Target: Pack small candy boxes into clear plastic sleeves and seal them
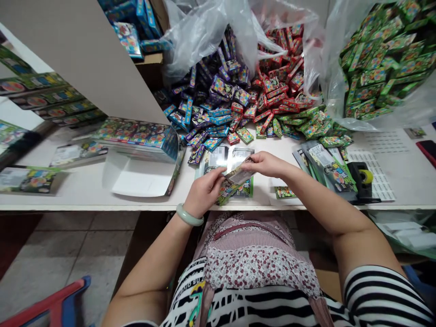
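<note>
My left hand and my right hand pinch the two ends of a small clear packet with a printed card inside, held just above the white table. Both hands are closed on it. Under the packet lie more clear sleeves and a green printed card. A pale green bangle sits on my left wrist. Beyond the hands spread piles of small boxes: blue and purple ones, red ones and green ones.
A tape dispenser and a stack of printed sleeves lie at the right. A plastic bag of green boxes stands at the far right. An open display carton and flat printed cards lie at the left.
</note>
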Available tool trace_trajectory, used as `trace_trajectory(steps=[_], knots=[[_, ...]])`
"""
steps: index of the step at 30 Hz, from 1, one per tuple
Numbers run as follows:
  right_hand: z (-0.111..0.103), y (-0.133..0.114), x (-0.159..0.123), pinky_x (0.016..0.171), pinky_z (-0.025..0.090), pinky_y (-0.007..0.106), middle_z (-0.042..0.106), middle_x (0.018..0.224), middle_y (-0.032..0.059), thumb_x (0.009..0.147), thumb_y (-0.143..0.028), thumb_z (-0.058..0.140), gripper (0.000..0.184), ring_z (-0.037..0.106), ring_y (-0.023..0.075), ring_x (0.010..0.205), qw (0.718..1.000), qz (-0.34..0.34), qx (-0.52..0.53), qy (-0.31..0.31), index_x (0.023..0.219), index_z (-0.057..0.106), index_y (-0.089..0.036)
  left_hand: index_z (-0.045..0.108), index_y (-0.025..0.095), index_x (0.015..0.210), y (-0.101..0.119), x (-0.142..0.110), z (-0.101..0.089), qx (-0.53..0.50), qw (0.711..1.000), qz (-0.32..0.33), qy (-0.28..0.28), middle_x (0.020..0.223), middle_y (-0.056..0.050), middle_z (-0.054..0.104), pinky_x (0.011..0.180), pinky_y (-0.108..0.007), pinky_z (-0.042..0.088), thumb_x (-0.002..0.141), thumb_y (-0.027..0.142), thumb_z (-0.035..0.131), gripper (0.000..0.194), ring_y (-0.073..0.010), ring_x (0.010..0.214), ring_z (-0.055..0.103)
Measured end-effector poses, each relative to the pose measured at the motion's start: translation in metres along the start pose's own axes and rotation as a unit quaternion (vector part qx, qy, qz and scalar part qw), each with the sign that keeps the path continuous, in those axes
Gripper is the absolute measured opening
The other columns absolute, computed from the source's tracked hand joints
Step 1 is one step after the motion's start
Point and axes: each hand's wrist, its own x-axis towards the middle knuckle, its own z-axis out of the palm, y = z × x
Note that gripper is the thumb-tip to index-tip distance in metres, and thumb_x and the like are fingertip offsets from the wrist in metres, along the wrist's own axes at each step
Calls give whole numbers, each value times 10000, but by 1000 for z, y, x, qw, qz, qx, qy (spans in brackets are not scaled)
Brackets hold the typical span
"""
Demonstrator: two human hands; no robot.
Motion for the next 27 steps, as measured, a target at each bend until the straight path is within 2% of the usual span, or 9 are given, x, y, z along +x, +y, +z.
trace_trajectory(steps=[4, 9, 12, 14, 15, 17, 20, 24, 27], knots=[[4, 3, 2, 863, 544, 345, 753, 895, 17, 744, -397, 771, 252, 665, 142, 816, 999, -23, 32, -11, 864, 751, -176, 544, 140, 1330, 5, 6, 3, 105, 992, 69, -6, 1274, -181, 664, 1023, -474, 527, 962, 285, 522, 397, -281, 1193, 630], [9, -9, -3, 953, 522, 420, 747, 974, 62, 827, -448, 686, 297, 674, 187, 941, 989, -139, -55, 6, 918, 743, -170, 616, 149, 1229, 4, 9, -1, 121, 989, 78, 24, 1138, -140, 731, 862, -373, 593, 973, 222, 464, 307, -235, 1008, 711], [18, -14, -15, 1023, 479, 463, 714, 1094, 89, 872, -411, 637, 250, 632, 235, 1097, 941, -242, -150, 183, 978, 720, -200, 656, 163, 1178, 0, 6, -4, 68, 994, 32, 83, 1109, -102, 745, 861, -340, 586, 944, 238, 518, 282, -212, 981, 717], [27, -8, -24, 1066, 446, 469, 633, 1294, 106, 842, -413, 676, 357, 536, 262, 1264, 895, -272, -162, 314, 1148, 664, -230, 679, 173, 1145, -3, 4, -4, -6, 991, -29, 130, 1062, -72, 755, 858, -328, 584, 917, 279, 565, 275, -194, 937, 719], [32, -3, -27, 1057, 457, 462, 597, 1348, 110, 814, -426, 705, 457, 507, 267, 1298, 894, -263, -147, 330, 1223, 621, -240, 690, 174, 1123, -3, 3, -3, -52, 986, -61, 148, 1035, -62, 758, 856, -329, 585, 900, 308, 593, 277, -191, 918, 718], [44, 12, -29, 967, 519, 433, 626, 1283, 116, 771, -454, 735, 539, 554, 265, 1227, 941, -201, -95, 254, 1240, 588, -231, 707, 173, 1064, -3, 3, 1, -153, 968, -123, 157, 979, -46, 759, 838, -333, 589, 859, 365, 649, 287, -194, 886, 715], [55, 31, -21, 813, 554, 370, 687, 995, 71, 774, -450, 709, 346, 637, 207, 955, 988, -94, -7, 124, 999, 620, -203, 704, 178, 957, 0, 6, 11, -327, 916, -208, 106, 897, -37, 754, 760, -331, 600, 808, 436, 708, 298, -194, 817, 712], [57, 41, -10, 641, 487, 277, 629, 795, -4, 755, -403, 694, 254, 569, 119, 702, 984, -29, 77, 156, 846, 569, -202, 659, 185, 1021, 0, 10, 30, -500, 823, -265, 53, 926, -73, 754, 758, -384, 613, 802, 528, 699, 409, -226, 868, 726], [58, 46, -14, 605, 460, 265, 593, 730, -27, 713, -380, 732, 267, 543, 110, 658, 988, 11, 87, 130, 818, 562, -203, 626, 186, 1061, 0, 1, 40, -526, 797, -285, 83, 993, -79, 754, 798, -375, 614, 792, 519, 719, 438, -224, 924, 726]])
